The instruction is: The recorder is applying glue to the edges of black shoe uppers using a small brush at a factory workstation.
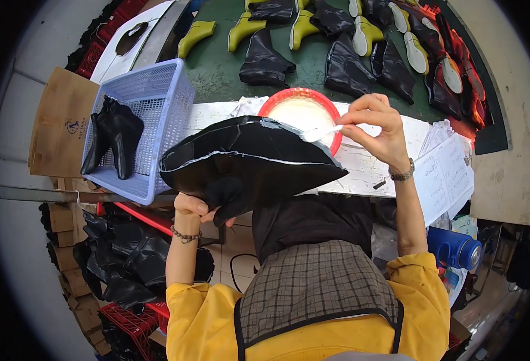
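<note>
Your left hand (192,207) clasps the black boot upper (265,182) from below, on your side of the red bowl (271,103), while your right hand (375,127) pinches a white tool (322,132) at its far edge.

A black boot upper (265,178) partly hides the fingers of the person's left grip (191,205) and covers the near rim of a red bowl (301,92). The tip of the white tool (324,131) is indistinct. Writing on the paper sheets (448,174) is too small to read; the top edge crops the farthest black boots (272,11).
</note>
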`<state>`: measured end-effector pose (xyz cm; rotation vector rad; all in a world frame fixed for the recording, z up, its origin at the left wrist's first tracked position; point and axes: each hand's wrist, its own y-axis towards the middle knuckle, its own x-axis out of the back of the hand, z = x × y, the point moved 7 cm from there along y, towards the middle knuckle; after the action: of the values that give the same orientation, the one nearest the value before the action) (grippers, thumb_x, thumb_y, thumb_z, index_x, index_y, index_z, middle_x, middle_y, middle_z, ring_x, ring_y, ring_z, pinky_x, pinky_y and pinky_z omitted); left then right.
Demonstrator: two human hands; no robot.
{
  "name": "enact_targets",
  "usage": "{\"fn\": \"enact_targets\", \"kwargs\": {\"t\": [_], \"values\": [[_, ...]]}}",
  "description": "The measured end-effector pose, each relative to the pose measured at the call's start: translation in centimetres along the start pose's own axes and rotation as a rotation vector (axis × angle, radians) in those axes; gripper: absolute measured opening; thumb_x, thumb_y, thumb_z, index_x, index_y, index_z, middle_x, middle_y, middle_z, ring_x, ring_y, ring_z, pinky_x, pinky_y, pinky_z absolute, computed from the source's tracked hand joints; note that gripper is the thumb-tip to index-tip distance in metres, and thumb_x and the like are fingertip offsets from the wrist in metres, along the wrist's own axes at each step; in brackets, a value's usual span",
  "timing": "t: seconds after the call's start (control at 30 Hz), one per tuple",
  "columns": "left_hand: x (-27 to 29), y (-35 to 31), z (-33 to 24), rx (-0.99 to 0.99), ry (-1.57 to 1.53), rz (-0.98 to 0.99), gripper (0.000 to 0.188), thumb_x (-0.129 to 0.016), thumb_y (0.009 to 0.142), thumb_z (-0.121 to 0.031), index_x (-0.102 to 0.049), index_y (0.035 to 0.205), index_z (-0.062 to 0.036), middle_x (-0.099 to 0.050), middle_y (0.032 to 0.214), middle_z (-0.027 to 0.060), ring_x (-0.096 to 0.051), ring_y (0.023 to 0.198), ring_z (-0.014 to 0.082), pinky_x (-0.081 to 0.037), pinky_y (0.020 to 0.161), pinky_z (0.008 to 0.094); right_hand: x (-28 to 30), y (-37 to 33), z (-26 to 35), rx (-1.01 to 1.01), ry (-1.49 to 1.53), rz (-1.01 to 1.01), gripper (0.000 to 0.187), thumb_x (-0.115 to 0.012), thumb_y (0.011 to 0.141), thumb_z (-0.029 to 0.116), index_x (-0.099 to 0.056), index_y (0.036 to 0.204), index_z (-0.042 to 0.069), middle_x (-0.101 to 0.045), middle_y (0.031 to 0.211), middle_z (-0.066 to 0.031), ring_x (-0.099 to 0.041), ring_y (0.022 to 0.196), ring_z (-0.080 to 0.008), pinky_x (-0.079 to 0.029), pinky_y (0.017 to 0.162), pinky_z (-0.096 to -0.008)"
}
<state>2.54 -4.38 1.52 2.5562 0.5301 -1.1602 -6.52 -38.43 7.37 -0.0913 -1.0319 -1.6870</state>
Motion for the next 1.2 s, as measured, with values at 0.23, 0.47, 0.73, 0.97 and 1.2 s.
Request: {"fn": "enact_targets", "kwargs": {"t": [0.23, 0.47, 0.73, 0.97, 1.2], "values": [[0.8, 0.1, 0.7, 0.071, 0.07, -0.041, 0.068, -0.068, 0.079, 0.0, -0.044, 0.14, 0.0171, -0.062, 0.075, 0.0211, -0.046, 0.041, 0.0161, -0.06, 0.069, 0.0565, -2.3, -2.3, -5.4, -0.131, -0.275, 0.081, 0.008, -0.082, 0.084, 0.018, -0.082, 0.09, 0.013, -0.069, 0.082, 0.0015, -0.062, 0.078, -0.0134, -0.035, 0.086, -0.0348], [0.3, -0.2, 1.4, 0.115, 0.078, -0.031, 0.066, -0.068, 0.08, -0.001, -0.044, 0.139, 0.0175, -0.061, 0.07, 0.0197, -0.048, 0.04, 0.0167, -0.06, 0.07, 0.0586, -1.5, -1.6, -3.7, -0.148, -0.181, -0.007, 0.007, -0.082, 0.084, 0.017, -0.081, 0.09, 0.014, -0.069, 0.083, 0.0024, -0.061, 0.077, -0.0134, -0.034, 0.086, -0.0341], [0.1, 0.1, 3.1, 0.189, 0.001, -0.032, 0.067, -0.067, 0.083, -0.002, -0.043, 0.143, 0.0152, -0.062, 0.072, 0.0189, -0.051, 0.043, 0.0165, -0.06, 0.072, 0.0589, -0.3, 0.6, 0.2, 0.029, -0.027, -0.019, 0.012, -0.085, 0.08, 0.014, -0.082, 0.092, 0.014, -0.071, 0.086, 0.0034, -0.06, 0.079, -0.0095, -0.033, 0.087, -0.0325], [-1.6, 0.9, 4.8, 0.315, -0.047, 0.036, 0.067, -0.064, 0.083, 0.0, -0.042, 0.145, 0.0128, -0.058, 0.063, 0.0128, -0.05, 0.042, 0.0157, -0.061, 0.073, 0.0565, -1.1, 1.8, 1.0, 0.042, 0.058, 0.055, 0.012, -0.085, 0.081, 0.016, -0.083, 0.093, 0.014, -0.071, 0.085, 0.0031, -0.058, 0.077, -0.0084, -0.032, 0.086, -0.0324], [-1.5, 1.2, 7.8, 0.534, -0.01, -0.002, 0.049, -0.066, 0.081, -0.001, -0.055, 0.125, 0.0152, -0.059, 0.061, 0.0126, -0.047, 0.037, 0.0157, -0.047, 0.042, 0.0337, -2.4, 3.4, 1.8, 0.147, 0.032, 0.208, 0.014, -0.087, 0.08, 0.018, -0.083, 0.092, 0.014, -0.071, 0.088, 0.0034, -0.059, 0.081, -0.0096, -0.033, 0.087, -0.0329]]}}
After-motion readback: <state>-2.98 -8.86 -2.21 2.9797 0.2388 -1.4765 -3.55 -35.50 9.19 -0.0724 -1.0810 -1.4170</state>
